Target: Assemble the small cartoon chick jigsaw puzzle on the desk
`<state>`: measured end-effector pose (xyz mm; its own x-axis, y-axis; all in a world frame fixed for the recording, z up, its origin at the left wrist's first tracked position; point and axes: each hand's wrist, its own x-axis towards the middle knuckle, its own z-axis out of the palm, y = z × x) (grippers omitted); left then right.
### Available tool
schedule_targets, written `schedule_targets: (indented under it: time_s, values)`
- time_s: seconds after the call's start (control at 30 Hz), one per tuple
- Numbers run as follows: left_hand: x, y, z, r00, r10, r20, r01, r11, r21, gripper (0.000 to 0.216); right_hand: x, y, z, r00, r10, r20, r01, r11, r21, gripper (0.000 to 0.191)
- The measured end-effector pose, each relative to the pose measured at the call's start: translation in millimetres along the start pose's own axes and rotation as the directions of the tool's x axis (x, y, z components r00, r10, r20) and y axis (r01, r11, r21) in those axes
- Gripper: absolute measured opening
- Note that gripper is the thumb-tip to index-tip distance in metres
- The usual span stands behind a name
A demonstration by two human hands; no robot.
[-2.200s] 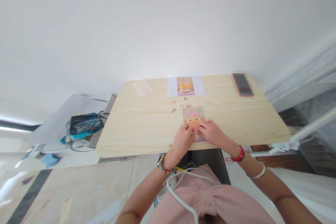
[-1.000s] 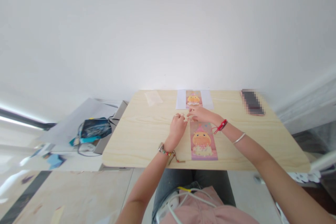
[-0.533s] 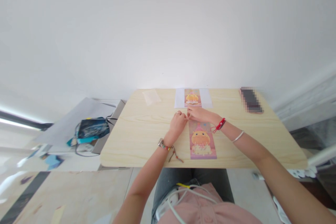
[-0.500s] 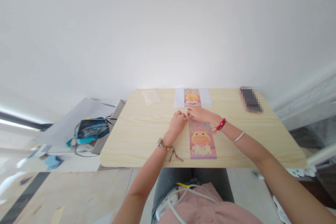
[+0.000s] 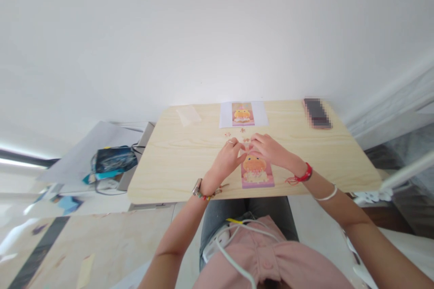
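A jigsaw puzzle (image 5: 258, 176) with a yellow cartoon character and a cake on pink lies near the table's front edge. Over its upper left edge is my left hand (image 5: 228, 159), thumb and forefinger pinched together. From the right, my right hand (image 5: 271, 150) bends over the puzzle's top, its fingers curled close to the left fingertips. Whatever lies between the fingertips is too small to make out. Beyond the hands are a few loose jigsaw pieces (image 5: 227, 134). Farther back, a printed picture (image 5: 242, 117) of the same character rests on a white sheet (image 5: 261, 114).
The pale wooden table (image 5: 176, 158) stands against a white wall. A phone-like dark device (image 5: 318, 113), blurred out, lies at the back right. A translucent sheet (image 5: 188, 115) sits at the back left. Left of the table, a dark bag (image 5: 115, 162) rests on a lower surface.
My hands have drawn slightly apart and back over the puzzle's upper part, uncovering loose pieces beyond them. The view has tilted and shifted a little.
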<state>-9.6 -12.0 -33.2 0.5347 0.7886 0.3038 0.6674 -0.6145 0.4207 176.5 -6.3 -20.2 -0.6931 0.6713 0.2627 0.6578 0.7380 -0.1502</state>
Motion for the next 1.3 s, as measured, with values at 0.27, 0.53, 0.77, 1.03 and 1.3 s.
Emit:
schedule_targets:
  time_s: [0.27, 0.53, 0.77, 1.03, 1.3]
  values:
    - [-51.6, 19.8, 28.4, 0.986, 0.009, 0.165, -0.005, 1.000, -0.028, 0.003, -49.9, -45.2, 30.9, 0.998, 0.062, 0.005, -0.063, 0.997, 0.039, 0.016]
    - [-50.6, 15.6, 42.7, 0.990, -0.012, 0.140, 0.010, 1.000, 0.017, 0.007, -51.5, -45.2, 42.4, 0.994, 0.106, -0.008, -0.106, 0.994, -0.026, 0.018]
    - [-50.0, 20.7, 40.7, 0.992, -0.065, 0.105, 0.062, 0.998, 0.030, 0.012, -49.7, -43.9, 42.3, 0.993, 0.115, -0.025, -0.115, 0.993, 0.013, 0.021]
    - [-54.5, 24.2, 46.3, 0.989, -0.141, 0.045, 0.140, 0.990, 0.023, 0.008, -54.3, -47.0, 48.4, 0.978, 0.192, -0.084, -0.185, 0.980, 0.078, 0.015]
    - [-57.1, 31.4, 46.0, 0.980, -0.188, 0.069, 0.186, 0.982, 0.027, 0.012, -56.4, -51.2, 50.9, 0.962, 0.264, -0.071, -0.258, 0.962, 0.092, 0.013]
